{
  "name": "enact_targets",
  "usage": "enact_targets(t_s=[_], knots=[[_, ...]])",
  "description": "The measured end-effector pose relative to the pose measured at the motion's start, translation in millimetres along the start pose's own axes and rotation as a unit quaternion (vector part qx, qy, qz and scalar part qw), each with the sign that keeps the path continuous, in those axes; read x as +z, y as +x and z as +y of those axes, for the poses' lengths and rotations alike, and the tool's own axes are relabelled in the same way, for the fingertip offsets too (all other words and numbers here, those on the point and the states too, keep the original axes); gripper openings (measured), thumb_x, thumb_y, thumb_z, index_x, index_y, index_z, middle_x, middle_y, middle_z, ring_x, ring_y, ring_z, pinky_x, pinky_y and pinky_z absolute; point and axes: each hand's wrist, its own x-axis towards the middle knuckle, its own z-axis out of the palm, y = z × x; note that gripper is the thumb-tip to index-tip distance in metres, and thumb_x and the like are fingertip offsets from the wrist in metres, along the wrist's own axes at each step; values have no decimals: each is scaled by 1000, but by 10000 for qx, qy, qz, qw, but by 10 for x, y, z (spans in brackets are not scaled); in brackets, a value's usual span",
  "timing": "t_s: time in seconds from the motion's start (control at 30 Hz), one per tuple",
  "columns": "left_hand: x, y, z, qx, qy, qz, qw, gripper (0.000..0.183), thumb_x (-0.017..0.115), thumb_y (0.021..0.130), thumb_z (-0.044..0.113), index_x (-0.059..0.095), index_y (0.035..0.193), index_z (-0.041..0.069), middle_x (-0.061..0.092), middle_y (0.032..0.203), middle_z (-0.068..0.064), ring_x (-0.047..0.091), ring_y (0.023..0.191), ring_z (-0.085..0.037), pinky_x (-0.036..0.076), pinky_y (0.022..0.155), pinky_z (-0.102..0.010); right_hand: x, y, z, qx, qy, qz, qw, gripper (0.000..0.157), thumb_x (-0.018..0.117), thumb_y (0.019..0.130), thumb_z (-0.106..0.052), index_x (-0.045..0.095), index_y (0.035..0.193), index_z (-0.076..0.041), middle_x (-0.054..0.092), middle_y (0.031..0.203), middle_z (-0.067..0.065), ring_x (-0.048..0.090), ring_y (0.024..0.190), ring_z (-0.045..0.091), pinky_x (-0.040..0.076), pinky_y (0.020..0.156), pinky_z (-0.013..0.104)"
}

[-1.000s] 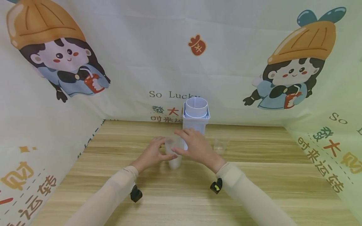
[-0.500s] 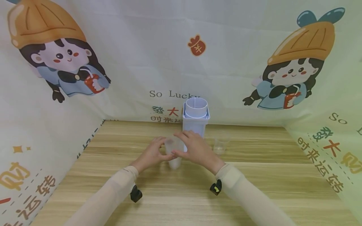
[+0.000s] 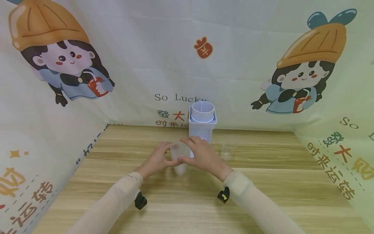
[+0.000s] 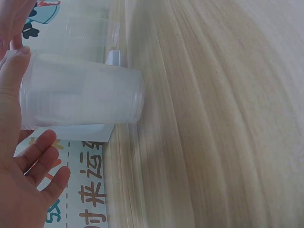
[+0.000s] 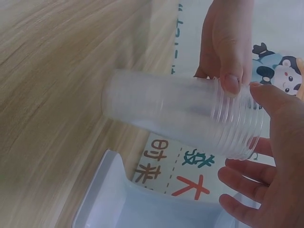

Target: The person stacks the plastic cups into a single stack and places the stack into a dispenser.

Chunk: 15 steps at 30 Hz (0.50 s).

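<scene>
A stack of clear plastic cups [image 3: 180, 169] is upright between my two hands in the head view; whether its base touches the table cannot be told. My left hand [image 3: 156, 158] grips the stack near the rims, thumb in front; its lower fingers [image 4: 42, 159] spread loosely beside it in the left wrist view. From the other side my right hand [image 3: 203, 154] holds the rims between thumb and index finger, the other fingers loosely bent in the right wrist view. Layered rims [image 5: 237, 123] show there. Both thumb tips meet at the stack's front.
Behind my right hand stands a pale blue-white square container [image 3: 201, 128] with a round collar on top. A single clear cup [image 3: 227, 151] stands to its right. The wood-grain table [image 3: 263, 195] ends at a printed cloth backdrop [image 3: 140, 65].
My right thumb has shifted slightly down and in toward the left thumb, and the right hand has closed in a little around the cups. The left hand has barely moved.
</scene>
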Motion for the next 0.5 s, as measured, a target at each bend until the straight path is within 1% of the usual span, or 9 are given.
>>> enact_targets(t_s=[0.17,0.5], knots=[[3,6,-6,-139,-39,-101,9998,58,84,78,35,63,127,13,62,127,-9,53,121,-28,52,99,-47,9,-32,40,18,3,36,10000,66,65,90,-55,52,141,-17,63,132,10,59,121,28,50,102,49],[-9,12,5,-290,-66,-172,9994,64,85,76,40,62,129,13,62,127,-8,53,123,-28,52,101,-48,-28,-101,192,55,5,197,9998,64,69,88,-52,57,136,-12,65,128,9,62,118,27,52,102,46]])
